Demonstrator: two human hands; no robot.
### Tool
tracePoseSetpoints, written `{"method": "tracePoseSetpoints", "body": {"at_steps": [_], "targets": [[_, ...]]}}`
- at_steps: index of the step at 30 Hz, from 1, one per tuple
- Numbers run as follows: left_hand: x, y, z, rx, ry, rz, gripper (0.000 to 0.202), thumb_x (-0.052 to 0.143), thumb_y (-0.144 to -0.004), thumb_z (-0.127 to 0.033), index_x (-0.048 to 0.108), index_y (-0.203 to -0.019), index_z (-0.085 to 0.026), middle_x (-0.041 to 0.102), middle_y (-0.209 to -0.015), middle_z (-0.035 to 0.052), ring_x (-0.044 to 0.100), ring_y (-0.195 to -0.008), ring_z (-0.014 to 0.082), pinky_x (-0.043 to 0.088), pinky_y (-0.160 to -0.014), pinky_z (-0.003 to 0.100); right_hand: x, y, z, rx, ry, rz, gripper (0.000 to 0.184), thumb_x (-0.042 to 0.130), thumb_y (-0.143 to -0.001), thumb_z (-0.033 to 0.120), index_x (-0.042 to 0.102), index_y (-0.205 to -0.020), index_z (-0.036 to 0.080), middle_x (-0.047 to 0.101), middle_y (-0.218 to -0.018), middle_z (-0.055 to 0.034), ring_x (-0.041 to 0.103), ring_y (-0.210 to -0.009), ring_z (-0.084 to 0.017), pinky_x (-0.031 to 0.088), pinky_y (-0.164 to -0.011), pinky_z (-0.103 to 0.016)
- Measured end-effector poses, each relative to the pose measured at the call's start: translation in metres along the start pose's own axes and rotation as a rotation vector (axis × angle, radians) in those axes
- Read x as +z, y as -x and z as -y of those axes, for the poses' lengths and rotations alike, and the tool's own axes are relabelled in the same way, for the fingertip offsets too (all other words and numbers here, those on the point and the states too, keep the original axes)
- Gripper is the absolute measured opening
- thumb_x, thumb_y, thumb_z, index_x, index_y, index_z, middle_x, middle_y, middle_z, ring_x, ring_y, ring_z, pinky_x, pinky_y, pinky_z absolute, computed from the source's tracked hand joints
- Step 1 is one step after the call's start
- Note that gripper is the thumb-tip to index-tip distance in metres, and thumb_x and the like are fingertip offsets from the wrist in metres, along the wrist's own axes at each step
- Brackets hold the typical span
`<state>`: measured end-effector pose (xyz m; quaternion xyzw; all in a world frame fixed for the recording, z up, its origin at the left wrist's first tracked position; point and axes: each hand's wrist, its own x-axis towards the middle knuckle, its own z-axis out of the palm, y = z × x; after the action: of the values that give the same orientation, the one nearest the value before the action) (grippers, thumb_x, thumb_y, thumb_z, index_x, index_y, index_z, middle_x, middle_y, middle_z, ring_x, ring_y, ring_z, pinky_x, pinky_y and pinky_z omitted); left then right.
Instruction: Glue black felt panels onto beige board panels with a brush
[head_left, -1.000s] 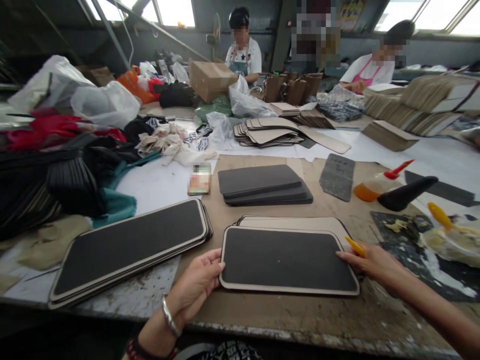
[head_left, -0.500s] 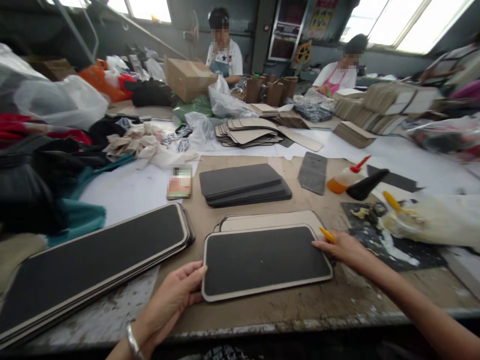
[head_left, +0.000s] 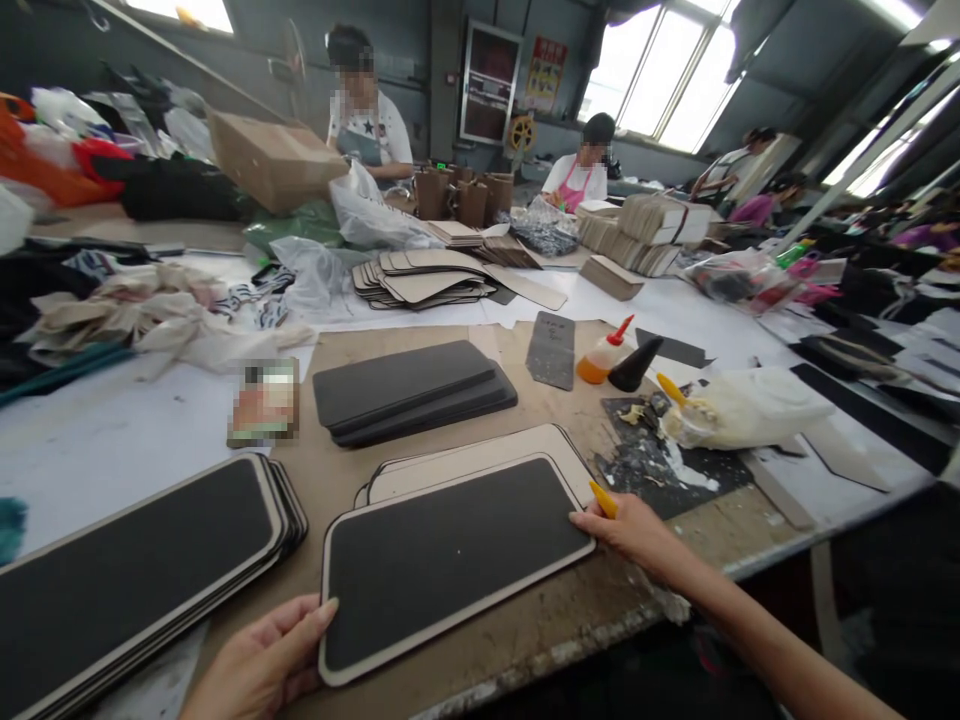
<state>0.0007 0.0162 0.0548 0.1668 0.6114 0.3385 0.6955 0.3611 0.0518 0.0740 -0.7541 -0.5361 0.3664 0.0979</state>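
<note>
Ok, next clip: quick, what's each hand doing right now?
Left hand: open, fingers at the edge of the black-and-beige panel, not gripping it.
Right hand: holding a yellow spatula, fingertips resting on the panel.

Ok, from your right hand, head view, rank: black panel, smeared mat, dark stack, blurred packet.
1. Black-faced panel, under the right hand.
2. Smeared mat, just ahead.
3. Dark stack, ahead left.
4. Blurred packet, far left.
</note>
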Motion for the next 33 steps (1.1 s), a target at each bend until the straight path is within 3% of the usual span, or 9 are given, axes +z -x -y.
{"method": "tracePoseSetpoints", "body": {"at_steps": [3,7,12,20,24,27,33], "targets": [[-0.008,0.001,-0.001,-0.022,-0.008,0.005,0.043,0.085,-0.04,-0.043,0.069,-0.069,-0.015,0.068,-0.062,0.0018,0.062,-0.057,0.0135,0.053,-0.054,0.02,0.008,0.005,-0.003,0.032,-0.185,0.046,0.029,0.055,-0.072,0.042,0.044,-0.055,0.02,0.044,-0.044,0.0058,0.039,-0.04,-0.009,0.029,-0.041,-0.02],[-0.018,0.0,-0.002,-0.09,-0.013,0.05,0.041,0.086,-0.043,-0.039,0.071,-0.073,-0.015,0.071,-0.069,0.0037,0.064,-0.061,0.0153,0.055,-0.061,0.024,0.017,0.01,-0.005,0.095,-0.27,0.079,0.027,0.058,-0.07,0.037,0.044,-0.054,0.019,0.043,-0.042,0.0067,0.035,-0.037,-0.006,0.027,-0.038,-0.019],[-0.021,-0.004,-0.003,-0.139,-0.024,0.016,0.044,0.088,-0.035,-0.035,0.07,-0.069,-0.015,0.071,-0.067,0.0041,0.063,-0.059,0.0163,0.055,-0.056,0.023,0.019,0.011,-0.001,0.149,-0.27,0.053,0.024,0.056,-0.073,0.028,0.045,-0.055,0.019,0.044,-0.04,0.0066,0.035,-0.035,-0.006,0.027,-0.038,-0.018],[-0.019,-0.005,0.002,-0.115,0.003,-0.006,0.044,0.088,-0.032,-0.038,0.069,-0.065,-0.016,0.07,-0.063,0.0033,0.063,-0.056,0.0164,0.055,-0.056,0.023,0.017,0.012,0.005,0.148,-0.164,0.036,0.024,0.053,-0.076,0.027,0.046,-0.054,0.019,0.046,-0.042,0.0055,0.038,-0.036,-0.007,0.029,-0.039,-0.019],[-0.016,-0.001,-0.003,-0.065,-0.034,0.02,0.041,0.085,-0.041,-0.041,0.07,-0.07,-0.015,0.07,-0.067,0.0032,0.063,-0.06,0.0147,0.053,-0.061,0.022,0.015,0.011,0.005,0.086,-0.115,0.05,0.026,0.053,-0.073,0.034,0.046,-0.052,0.019,0.047,-0.044,0.0036,0.039,-0.039,-0.008,0.029,-0.041,-0.02],[-0.011,0.006,-0.007,0.002,-0.068,0.074,0.04,0.081,-0.049,-0.045,0.069,-0.07,-0.014,0.069,-0.067,0.0036,0.06,-0.061,0.0123,0.051,-0.06,0.02,0.015,0.009,-0.002,0.038,-0.097,0.061,0.033,0.053,-0.067,0.047,0.045,-0.05,0.02,0.046,-0.044,0.0026,0.038,-0.04,-0.009,0.028,-0.04,-0.021],[-0.008,0.01,-0.009,0.071,-0.05,0.039,0.042,0.08,-0.048,-0.048,0.062,-0.061,-0.013,0.062,-0.056,0.0002,0.054,-0.052,0.0087,0.047,-0.052,0.02,0.02,-0.005,-0.027,0.02,-0.046,0.1,0.047,0.049,-0.06,0.067,0.044,-0.048,0.021,0.044,-0.043,0.0015,0.037,-0.04,-0.01,0.029,-0.04,-0.023]]}}
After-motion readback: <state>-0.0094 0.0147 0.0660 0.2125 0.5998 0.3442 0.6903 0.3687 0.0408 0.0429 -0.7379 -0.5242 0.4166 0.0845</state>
